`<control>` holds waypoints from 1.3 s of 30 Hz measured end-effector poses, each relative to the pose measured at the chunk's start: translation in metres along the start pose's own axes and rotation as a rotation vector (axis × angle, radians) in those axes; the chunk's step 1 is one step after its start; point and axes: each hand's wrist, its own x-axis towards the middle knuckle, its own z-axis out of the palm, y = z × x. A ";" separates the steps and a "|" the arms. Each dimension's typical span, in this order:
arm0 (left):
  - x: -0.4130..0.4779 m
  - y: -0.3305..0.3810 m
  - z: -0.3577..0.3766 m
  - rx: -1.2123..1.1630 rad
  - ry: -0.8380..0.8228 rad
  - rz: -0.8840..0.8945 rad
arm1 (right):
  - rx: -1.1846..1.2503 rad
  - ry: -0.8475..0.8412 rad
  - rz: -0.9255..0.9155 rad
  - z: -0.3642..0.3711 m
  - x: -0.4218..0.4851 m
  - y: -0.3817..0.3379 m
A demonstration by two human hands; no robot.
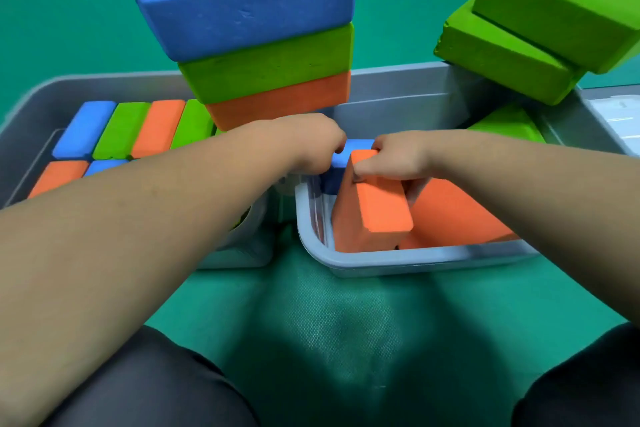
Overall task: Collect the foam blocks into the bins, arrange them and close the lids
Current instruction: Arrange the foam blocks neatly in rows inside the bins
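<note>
Your right hand (391, 158) pinches the far end of the tilted orange block (375, 208), which leans in the bin (381, 262) just beneath it. Stand it on edge, flush against the blue block (341, 159) beyond your knuckles. Your left hand (311, 142) curls alongside, and I cannot tell whether it holds anything.

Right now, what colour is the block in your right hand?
Orange foam block, gripped by the right hand; head view.

A green woven cloth (346, 319) covers the ground, softly shadowed, below a plain green backdrop (59, 10).
</note>
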 end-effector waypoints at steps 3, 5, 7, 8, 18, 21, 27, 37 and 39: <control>-0.002 -0.005 -0.002 -0.036 -0.004 -0.006 | 0.108 -0.092 -0.024 0.010 0.003 0.005; -0.005 -0.003 -0.002 -0.038 -0.021 0.007 | 0.215 -0.176 -0.080 0.017 0.005 0.008; -0.010 0.000 -0.003 -0.038 -0.051 0.036 | 0.240 -0.215 -0.118 0.016 0.006 0.008; -0.012 0.002 -0.004 -0.044 -0.086 0.043 | 0.242 -0.236 -0.119 0.014 0.006 0.009; -0.019 0.056 -0.007 -0.161 -0.119 -0.057 | -0.089 0.133 -0.068 -0.029 0.009 0.031; -0.017 0.072 0.002 -0.177 -0.048 -0.128 | -0.352 0.341 -0.098 -0.039 0.010 0.037; -0.012 0.071 0.005 -0.170 -0.121 -0.210 | -0.545 0.339 -0.132 -0.026 0.028 0.045; -0.027 0.060 0.007 -0.145 -0.256 -0.005 | -0.508 0.254 -0.052 -0.014 0.058 0.058; -0.030 0.060 0.010 -0.118 -0.262 0.006 | -0.510 0.290 -0.053 -0.012 0.062 0.064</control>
